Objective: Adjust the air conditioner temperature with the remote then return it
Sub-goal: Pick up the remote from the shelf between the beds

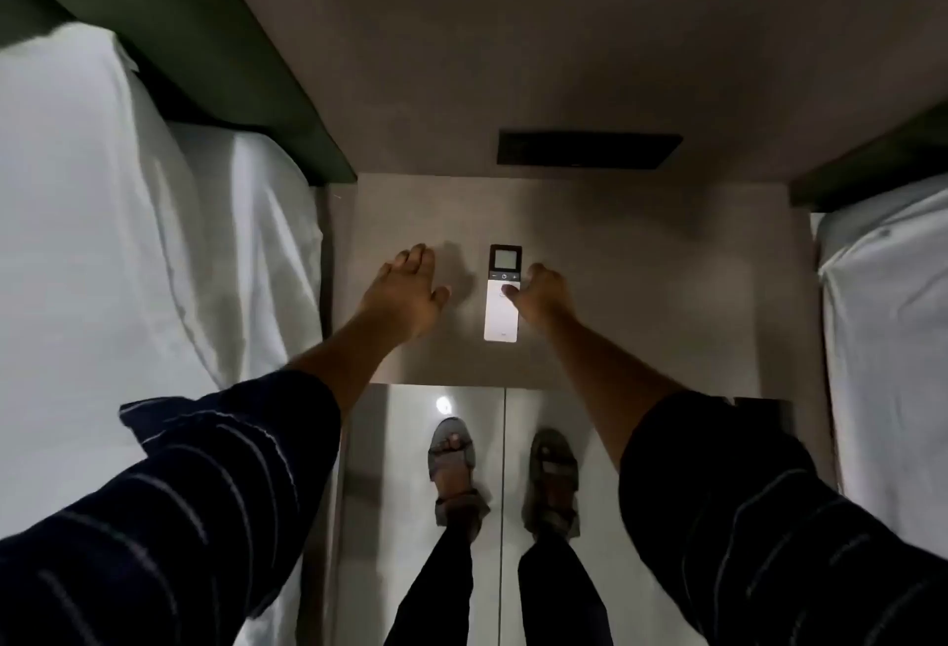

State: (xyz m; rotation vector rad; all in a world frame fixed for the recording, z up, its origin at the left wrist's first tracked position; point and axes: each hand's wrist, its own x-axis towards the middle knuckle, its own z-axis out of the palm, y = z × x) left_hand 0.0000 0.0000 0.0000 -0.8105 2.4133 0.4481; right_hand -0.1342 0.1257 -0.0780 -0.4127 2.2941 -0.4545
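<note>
A slim white remote (pixel 501 309) with a small screen at its far end lies flat on the grey-brown nightstand top (pixel 641 296). My right hand (pixel 538 294) rests against the remote's right edge, fingers curled, thumb tip on its face just below the button row. Whether the hand grips the remote or only touches it is unclear. My left hand (pixel 405 291) hovers flat over the nightstand to the left of the remote, palm down, fingers together, holding nothing. The air conditioner is not in view.
A bed with white sheets (pixel 128 235) lies on the left, another white-sheeted bed (pixel 887 338) on the right. A dark rectangular panel (pixel 587 149) sits on the wall behind the nightstand. My sandalled feet (pixel 505 476) stand on a glossy pale floor below.
</note>
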